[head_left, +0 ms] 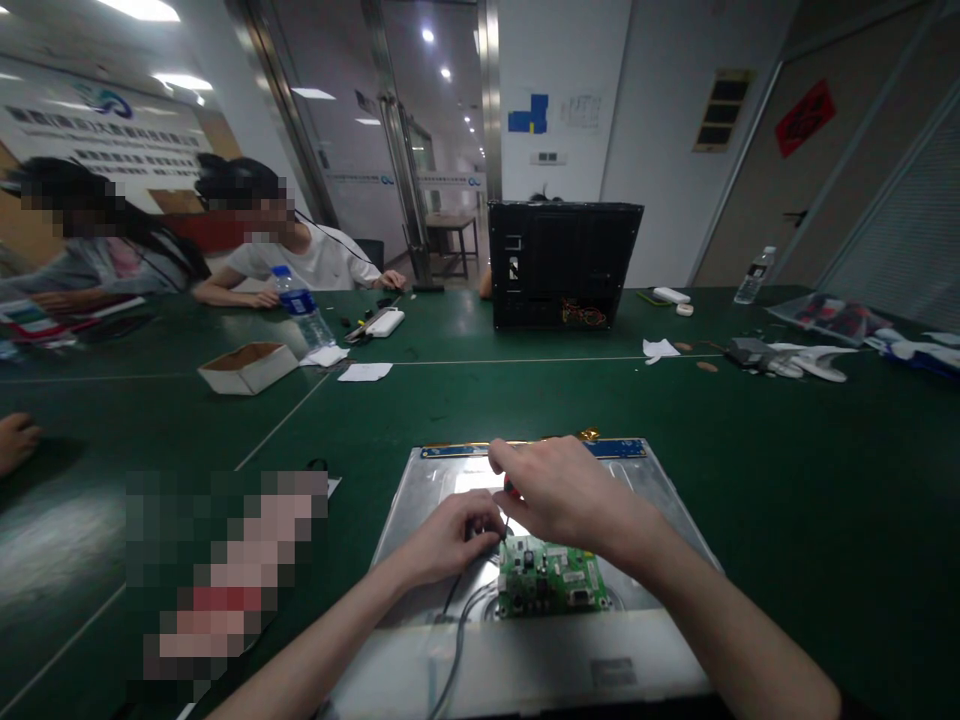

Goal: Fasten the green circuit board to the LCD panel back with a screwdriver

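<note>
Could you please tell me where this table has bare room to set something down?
The green table is bare right of the metal panel, short of the grey and white items, and between panel and black casing. It is crowded around the circuit board, left hand and right hand, and by the cardboard box and blue-capped bottle.

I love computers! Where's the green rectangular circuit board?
In the head view, the green circuit board lies right of centre on the silver metal panel, just below the right hand.

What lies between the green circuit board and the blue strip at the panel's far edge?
In the head view, the silvery panel back, partly hidden by the right hand.
</note>
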Action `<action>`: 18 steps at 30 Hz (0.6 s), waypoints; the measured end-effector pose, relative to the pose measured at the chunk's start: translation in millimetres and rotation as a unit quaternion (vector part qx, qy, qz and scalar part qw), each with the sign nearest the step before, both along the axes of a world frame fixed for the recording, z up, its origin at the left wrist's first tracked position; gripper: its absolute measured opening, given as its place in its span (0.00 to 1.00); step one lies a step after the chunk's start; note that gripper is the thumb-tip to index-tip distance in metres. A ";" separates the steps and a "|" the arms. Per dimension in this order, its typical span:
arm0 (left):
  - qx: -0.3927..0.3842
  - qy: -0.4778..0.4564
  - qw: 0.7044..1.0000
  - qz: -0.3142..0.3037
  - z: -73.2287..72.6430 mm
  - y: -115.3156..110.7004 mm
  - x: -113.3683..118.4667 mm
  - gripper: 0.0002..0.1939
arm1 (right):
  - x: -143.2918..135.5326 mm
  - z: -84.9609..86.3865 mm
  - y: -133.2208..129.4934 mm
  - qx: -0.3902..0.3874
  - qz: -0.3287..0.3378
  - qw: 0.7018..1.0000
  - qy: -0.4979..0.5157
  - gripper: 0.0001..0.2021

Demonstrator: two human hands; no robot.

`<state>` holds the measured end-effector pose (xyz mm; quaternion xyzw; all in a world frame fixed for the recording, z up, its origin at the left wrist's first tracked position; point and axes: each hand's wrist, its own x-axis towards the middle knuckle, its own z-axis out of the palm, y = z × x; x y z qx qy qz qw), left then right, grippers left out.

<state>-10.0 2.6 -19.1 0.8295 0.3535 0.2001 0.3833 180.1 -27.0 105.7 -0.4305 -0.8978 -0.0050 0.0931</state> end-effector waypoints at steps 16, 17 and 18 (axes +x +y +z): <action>0.014 0.018 1.000 0.004 -3.0 0.4 -0.3 0.04 | 7.9 6.2 -8.2 -0.029 0.092 0.995 0.006 0.10; 0.014 0.024 1.000 0.006 -2.7 0.5 -0.4 0.04 | 8.1 5.8 -8.0 -0.031 0.099 0.995 0.005 0.11; 0.015 0.029 0.999 0.009 -2.3 0.5 -0.5 0.04 | 8.2 5.4 -7.7 -0.030 0.106 0.994 0.006 0.12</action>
